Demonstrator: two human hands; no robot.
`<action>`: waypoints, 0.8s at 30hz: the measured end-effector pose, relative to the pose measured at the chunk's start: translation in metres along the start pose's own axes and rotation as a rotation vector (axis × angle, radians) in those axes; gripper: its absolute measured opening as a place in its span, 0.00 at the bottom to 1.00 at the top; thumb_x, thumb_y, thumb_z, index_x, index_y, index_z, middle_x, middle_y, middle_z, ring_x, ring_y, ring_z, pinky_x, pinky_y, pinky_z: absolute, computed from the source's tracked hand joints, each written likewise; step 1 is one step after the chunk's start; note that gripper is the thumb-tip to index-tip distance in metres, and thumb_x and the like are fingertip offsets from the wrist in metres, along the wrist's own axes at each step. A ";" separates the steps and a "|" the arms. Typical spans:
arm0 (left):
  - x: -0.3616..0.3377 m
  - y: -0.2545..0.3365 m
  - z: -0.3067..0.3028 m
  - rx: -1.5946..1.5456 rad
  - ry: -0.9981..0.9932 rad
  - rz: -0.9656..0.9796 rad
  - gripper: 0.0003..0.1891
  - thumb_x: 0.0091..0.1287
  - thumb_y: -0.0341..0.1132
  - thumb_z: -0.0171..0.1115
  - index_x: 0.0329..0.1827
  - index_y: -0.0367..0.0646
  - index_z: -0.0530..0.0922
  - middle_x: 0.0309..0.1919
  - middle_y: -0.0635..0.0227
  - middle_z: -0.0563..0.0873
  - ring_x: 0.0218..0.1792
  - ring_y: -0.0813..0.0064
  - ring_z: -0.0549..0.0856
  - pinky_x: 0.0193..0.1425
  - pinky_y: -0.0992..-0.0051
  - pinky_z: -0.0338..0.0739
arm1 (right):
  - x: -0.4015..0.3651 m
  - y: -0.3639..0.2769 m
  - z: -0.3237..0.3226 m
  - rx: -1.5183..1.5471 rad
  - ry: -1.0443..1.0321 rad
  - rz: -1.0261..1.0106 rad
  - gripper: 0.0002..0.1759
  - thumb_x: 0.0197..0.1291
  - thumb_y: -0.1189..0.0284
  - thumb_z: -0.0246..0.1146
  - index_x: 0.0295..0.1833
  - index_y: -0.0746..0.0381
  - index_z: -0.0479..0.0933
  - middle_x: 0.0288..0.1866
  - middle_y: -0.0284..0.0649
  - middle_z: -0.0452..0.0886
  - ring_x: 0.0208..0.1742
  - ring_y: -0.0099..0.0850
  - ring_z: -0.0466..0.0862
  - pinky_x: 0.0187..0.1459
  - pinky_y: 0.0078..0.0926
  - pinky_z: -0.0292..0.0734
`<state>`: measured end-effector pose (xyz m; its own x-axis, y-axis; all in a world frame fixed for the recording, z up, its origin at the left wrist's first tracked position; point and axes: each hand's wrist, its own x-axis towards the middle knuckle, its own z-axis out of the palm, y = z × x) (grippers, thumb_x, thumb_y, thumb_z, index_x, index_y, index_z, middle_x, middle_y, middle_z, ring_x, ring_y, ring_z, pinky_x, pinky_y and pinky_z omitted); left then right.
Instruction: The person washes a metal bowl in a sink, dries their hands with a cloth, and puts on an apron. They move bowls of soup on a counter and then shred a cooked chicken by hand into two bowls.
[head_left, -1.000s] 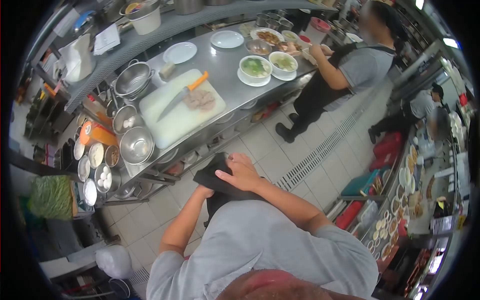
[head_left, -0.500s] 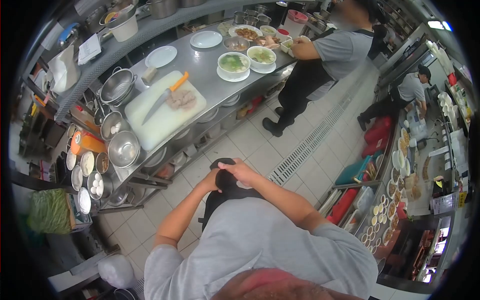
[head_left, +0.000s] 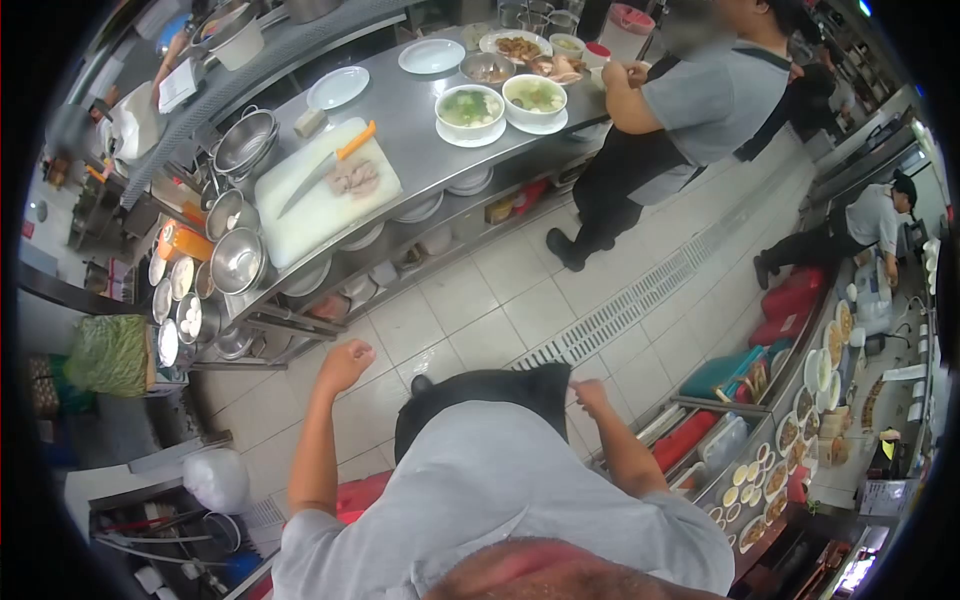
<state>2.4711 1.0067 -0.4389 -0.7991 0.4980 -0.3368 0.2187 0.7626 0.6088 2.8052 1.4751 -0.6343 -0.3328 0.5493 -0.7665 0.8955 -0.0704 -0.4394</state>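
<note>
Hands first: they have come apart; a second ago both were stacked together on a bunched black cloth in front of the body, and half a second ago they were still kneading it at one spot. Now the left hand (head_left: 345,365) is off to its own side, lifted over the floor tiles and curled into a loose fist; I cannot tell whether anything is caught inside it. The right hand (head_left: 590,397) sits at the opposite side with its fingers curled in, seemingly nipping the near upper corner of the black cloth (head_left: 480,405).

That change matters for the work I am watching: the cloth is no longer a wad; it lies opened out flat against the front of the grey shirt, between the two arms. Its long axis runs side to side across the body, from the left forearm towards the right hand; its upper edge tilts, higher at the right-hand corner, and that corner points outward towards the floor drain (head_left: 640,300).

Beyond, well apart from both hands, the steel counter (head_left: 400,120) carries a white cutting board (head_left: 300,225) with an orange-handled knife (head_left: 320,175); a co-worker (head_left: 700,100) stands at its far end.
</note>
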 end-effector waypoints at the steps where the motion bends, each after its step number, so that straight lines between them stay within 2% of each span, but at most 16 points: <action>1: -0.009 0.003 0.002 -0.022 0.007 -0.039 0.20 0.67 0.47 0.65 0.49 0.38 0.85 0.42 0.50 0.89 0.44 0.55 0.89 0.50 0.63 0.81 | 0.053 0.034 0.010 -0.104 0.019 -0.218 0.20 0.59 0.59 0.71 0.31 0.68 0.81 0.26 0.43 0.81 0.23 0.35 0.79 0.22 0.39 0.72; 3: -0.021 0.005 0.009 -0.082 -0.015 -0.114 0.20 0.67 0.46 0.66 0.49 0.37 0.85 0.41 0.49 0.89 0.43 0.55 0.89 0.49 0.63 0.81 | 0.062 -0.003 0.012 -0.062 -0.037 -0.160 0.20 0.60 0.60 0.71 0.32 0.68 0.82 0.25 0.43 0.81 0.23 0.36 0.79 0.23 0.40 0.73; 7: -0.005 0.002 0.007 -0.194 -0.088 -0.196 0.21 0.66 0.47 0.67 0.49 0.36 0.85 0.39 0.49 0.89 0.42 0.57 0.89 0.48 0.64 0.82 | 0.110 -0.094 0.043 -0.048 0.099 -0.525 0.16 0.58 0.63 0.71 0.34 0.68 0.84 0.26 0.46 0.83 0.28 0.37 0.83 0.31 0.36 0.76; 9: 0.022 -0.004 0.005 -0.160 -0.090 -0.154 0.22 0.66 0.48 0.67 0.50 0.35 0.84 0.39 0.49 0.90 0.42 0.58 0.89 0.48 0.64 0.82 | 0.110 -0.154 0.042 -0.071 0.155 -0.528 0.22 0.53 0.59 0.74 0.42 0.68 0.86 0.40 0.52 0.88 0.44 0.45 0.88 0.48 0.38 0.81; 11: 0.052 -0.014 0.011 -0.053 -0.060 -0.062 0.23 0.67 0.49 0.67 0.50 0.35 0.84 0.39 0.50 0.90 0.42 0.58 0.90 0.48 0.64 0.82 | 0.125 -0.198 0.041 -0.011 0.139 -0.494 0.17 0.54 0.63 0.74 0.39 0.67 0.86 0.36 0.49 0.88 0.39 0.41 0.88 0.45 0.36 0.81; 17: 0.130 0.017 0.017 -0.171 -0.174 -0.068 0.24 0.66 0.50 0.67 0.53 0.36 0.83 0.39 0.48 0.89 0.42 0.55 0.89 0.48 0.64 0.82 | 0.157 -0.312 0.009 0.402 0.087 -0.369 0.05 0.59 0.75 0.66 0.31 0.64 0.84 0.29 0.38 0.85 0.27 0.26 0.82 0.26 0.26 0.73; 20: 0.151 0.019 0.023 -0.048 -0.240 -0.071 0.25 0.66 0.51 0.67 0.52 0.36 0.83 0.40 0.47 0.89 0.44 0.53 0.89 0.49 0.63 0.82 | 0.198 -0.355 -0.013 0.563 0.036 -0.342 0.04 0.58 0.78 0.63 0.33 0.63 0.83 0.28 0.37 0.84 0.25 0.26 0.82 0.23 0.23 0.71; 23: 0.161 0.007 0.037 0.010 -0.280 -0.145 0.25 0.67 0.52 0.66 0.51 0.36 0.83 0.41 0.47 0.89 0.45 0.51 0.89 0.51 0.61 0.82 | 0.266 -0.396 -0.032 0.647 -0.083 -0.347 0.08 0.59 0.78 0.61 0.44 0.65 0.81 0.36 0.43 0.87 0.31 0.33 0.86 0.28 0.25 0.76; 24: 0.165 -0.002 0.046 0.004 -0.295 -0.231 0.25 0.66 0.53 0.65 0.50 0.37 0.84 0.43 0.48 0.89 0.47 0.49 0.88 0.53 0.59 0.81 | 0.310 -0.403 -0.037 0.742 -0.190 -0.323 0.08 0.61 0.76 0.61 0.45 0.64 0.81 0.37 0.43 0.88 0.32 0.35 0.87 0.29 0.27 0.78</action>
<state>2.3649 1.1062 -0.5284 -0.6323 0.4099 -0.6574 0.0546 0.8700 0.4900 2.3518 1.7047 -0.6775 -0.6437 0.4912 -0.5868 0.3423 -0.5010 -0.7949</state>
